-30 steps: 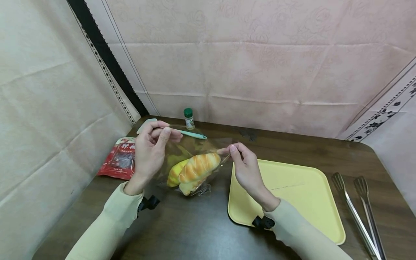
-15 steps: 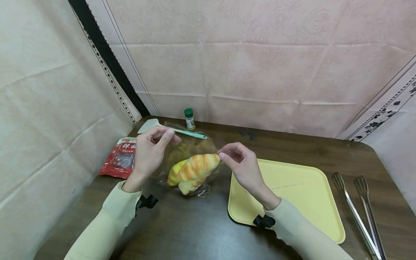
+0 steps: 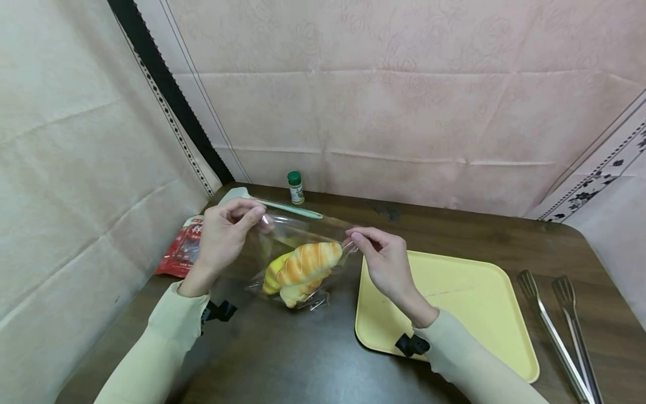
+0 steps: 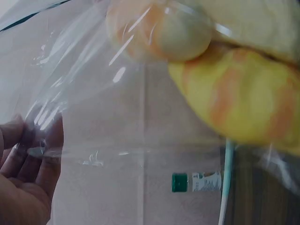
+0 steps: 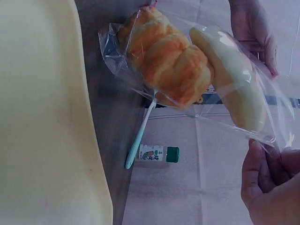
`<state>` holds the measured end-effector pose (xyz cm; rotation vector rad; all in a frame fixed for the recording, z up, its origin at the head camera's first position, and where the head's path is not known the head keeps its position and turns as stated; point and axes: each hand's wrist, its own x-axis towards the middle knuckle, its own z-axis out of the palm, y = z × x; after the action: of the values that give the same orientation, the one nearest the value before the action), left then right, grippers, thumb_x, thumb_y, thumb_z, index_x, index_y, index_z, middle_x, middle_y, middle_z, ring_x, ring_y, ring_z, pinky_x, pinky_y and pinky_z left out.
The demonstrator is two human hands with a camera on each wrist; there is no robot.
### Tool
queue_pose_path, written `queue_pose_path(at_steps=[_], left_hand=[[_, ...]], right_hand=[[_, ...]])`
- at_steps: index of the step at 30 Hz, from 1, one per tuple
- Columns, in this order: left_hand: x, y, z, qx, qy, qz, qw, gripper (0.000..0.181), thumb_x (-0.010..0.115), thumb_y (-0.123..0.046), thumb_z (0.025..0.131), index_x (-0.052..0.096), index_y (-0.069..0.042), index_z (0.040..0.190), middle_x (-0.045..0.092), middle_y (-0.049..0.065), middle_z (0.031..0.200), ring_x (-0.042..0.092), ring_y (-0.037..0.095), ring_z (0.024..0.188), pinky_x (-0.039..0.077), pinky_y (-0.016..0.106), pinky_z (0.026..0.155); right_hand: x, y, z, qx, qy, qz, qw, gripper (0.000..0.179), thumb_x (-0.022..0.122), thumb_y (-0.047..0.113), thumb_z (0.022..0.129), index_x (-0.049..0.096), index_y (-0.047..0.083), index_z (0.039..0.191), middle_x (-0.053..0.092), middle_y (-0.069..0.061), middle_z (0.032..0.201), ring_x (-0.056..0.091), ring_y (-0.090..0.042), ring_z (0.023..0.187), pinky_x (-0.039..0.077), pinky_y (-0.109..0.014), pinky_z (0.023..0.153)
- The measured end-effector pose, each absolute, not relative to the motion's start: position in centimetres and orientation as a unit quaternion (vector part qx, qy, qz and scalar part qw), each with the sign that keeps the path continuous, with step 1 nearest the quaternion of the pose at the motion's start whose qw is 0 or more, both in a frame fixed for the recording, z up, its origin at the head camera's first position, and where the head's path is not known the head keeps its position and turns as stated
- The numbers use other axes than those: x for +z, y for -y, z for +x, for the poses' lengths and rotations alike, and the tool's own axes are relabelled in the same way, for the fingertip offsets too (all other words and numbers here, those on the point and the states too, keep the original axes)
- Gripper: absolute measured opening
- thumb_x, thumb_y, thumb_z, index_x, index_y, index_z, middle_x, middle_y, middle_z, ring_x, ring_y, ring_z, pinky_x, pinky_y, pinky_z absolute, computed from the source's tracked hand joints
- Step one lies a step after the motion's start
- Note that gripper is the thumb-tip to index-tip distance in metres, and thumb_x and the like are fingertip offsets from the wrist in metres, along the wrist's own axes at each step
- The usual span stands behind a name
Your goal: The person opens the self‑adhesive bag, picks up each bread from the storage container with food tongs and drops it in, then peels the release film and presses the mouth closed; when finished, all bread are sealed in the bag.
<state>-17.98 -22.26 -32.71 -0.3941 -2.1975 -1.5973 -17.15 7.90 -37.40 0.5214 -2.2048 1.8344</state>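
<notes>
A clear plastic bag (image 3: 290,227) with several pieces of bread hangs between my hands. My left hand (image 3: 221,238) pinches its upper left edge between thumb and fingers. At the upper right edge my right hand (image 3: 390,266) pinches the film. Inside, an orange-striped bread roll (image 3: 309,264) lies across a yellow bread roll (image 3: 273,278). The right wrist view shows a braided bread (image 5: 171,61) beside a long pale roll (image 5: 234,79), both behind the film. In the left wrist view, the yellow roll's orange stripes face the camera.
Right of the bag lies a yellow tray (image 3: 459,303), with two metal tongs (image 3: 555,336) beyond it. A pale green spatula (image 3: 287,209) and a green-capped bottle (image 3: 295,188) are behind the bag. A red food packet (image 3: 179,249) lies at the left, partly hidden by my left hand.
My right hand first shifted left to the bag's edge, then back right with the film. My left hand has drawn slightly left and down. The bag's upper part is now stretched wider.
</notes>
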Motion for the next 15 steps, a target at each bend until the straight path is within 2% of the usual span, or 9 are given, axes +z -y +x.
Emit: queue_pose_path(at_steps=[1, 5, 8, 11, 15], left_hand=[[-32.6, 22.4, -18.0, -0.568, 0.786, -0.145, 0.195, 0.013, 0.070, 0.000, 0.103, 0.075, 0.012, 0.106, 0.077, -0.024, 0.077, 0.076, 0.001, 0.069, 0.060, 0.019, 0.069], [-32.5, 23.2, -18.0, -0.547, 0.798, -0.167, 0.191, 0.011, 0.072, 0.002, 0.100, 0.076, 0.011, 0.106, 0.077, -0.027, 0.080, 0.076, -0.002, 0.074, 0.052, 0.014, 0.064], [-32.6, 23.7, -18.0, -0.544, 0.795, -0.196, 0.182, 0.010, 0.072, 0.007, 0.099, 0.074, 0.013, 0.107, 0.079, -0.027, 0.086, 0.077, -0.002, 0.080, 0.052, 0.013, 0.066], [-32.7, 24.3, -17.9, -0.553, 0.786, -0.220, 0.168, 0.008, 0.070, 0.012, 0.098, 0.072, 0.014, 0.105, 0.081, -0.023, 0.091, 0.080, 0.000, 0.084, 0.061, 0.016, 0.076], [-33.0, 24.8, -17.8, -0.540, 0.791, -0.227, 0.177, 0.011, 0.068, 0.016, 0.096, 0.077, 0.010, 0.099, 0.081, -0.023, 0.094, 0.078, -0.002, 0.085, 0.061, 0.016, 0.075]], right_hand=[[-37.4, -8.0, -17.1, 0.622, 0.752, 0.181, 0.122, 0.019, 0.067, 0.006, 0.106, 0.080, -0.003, 0.118, 0.083, -0.022, 0.101, 0.077, -0.005, 0.082, 0.061, -0.021, 0.077], [-37.3, -8.2, -17.1, 0.607, 0.749, 0.205, 0.167, 0.017, 0.073, 0.000, 0.101, 0.082, -0.003, 0.114, 0.083, -0.022, 0.098, 0.076, 0.001, 0.079, 0.062, -0.022, 0.072], [-37.4, -8.5, -17.1, 0.598, 0.737, 0.245, 0.200, 0.016, 0.076, -0.005, 0.095, 0.083, -0.004, 0.110, 0.083, -0.021, 0.094, 0.077, -0.001, 0.077, 0.062, -0.024, 0.069], [-37.6, -8.8, -17.2, 0.591, 0.717, 0.296, 0.220, 0.018, 0.076, -0.012, 0.092, 0.083, -0.004, 0.106, 0.082, -0.022, 0.092, 0.080, -0.006, 0.080, 0.062, -0.022, 0.072], [-37.9, -9.1, -17.2, 0.595, 0.698, 0.331, 0.222, 0.020, 0.075, -0.019, 0.089, 0.084, -0.005, 0.100, 0.081, -0.024, 0.097, 0.079, -0.003, 0.094, 0.062, -0.018, 0.082]])
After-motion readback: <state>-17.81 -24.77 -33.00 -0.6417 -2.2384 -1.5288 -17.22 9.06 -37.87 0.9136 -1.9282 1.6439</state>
